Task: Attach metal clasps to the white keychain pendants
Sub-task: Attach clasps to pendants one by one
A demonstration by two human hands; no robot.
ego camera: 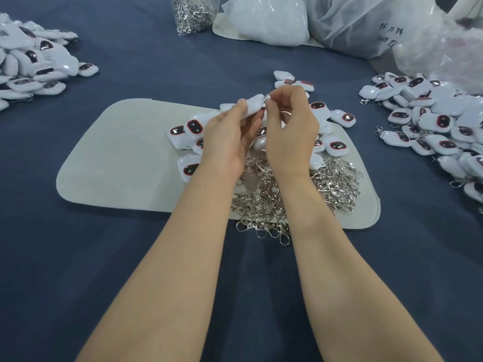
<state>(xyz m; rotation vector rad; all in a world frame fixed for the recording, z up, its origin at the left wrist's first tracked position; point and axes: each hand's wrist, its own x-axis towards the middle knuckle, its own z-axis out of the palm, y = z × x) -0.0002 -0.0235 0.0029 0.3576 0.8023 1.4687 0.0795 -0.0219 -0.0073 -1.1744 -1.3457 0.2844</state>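
Observation:
My left hand (230, 131) grips a white pendant (254, 103) raised above the grey mat (117, 158). My right hand (290, 124) pinches a small metal clasp (267, 96) at the pendant's top end; most of the clasp is hidden by my fingers. Beneath my hands lies a heap of white pendants with dark red-rimmed ovals (193, 126). A pile of loose silver clasps (337, 184) spreads over the mat's near right part.
Large pendant piles lie at the left (39, 66) and at the right (431, 121), the right ones with clasps on. A clear bag of clasps (193, 11) and white plastic bags (266, 19) stand at the back on the blue cloth (78, 257).

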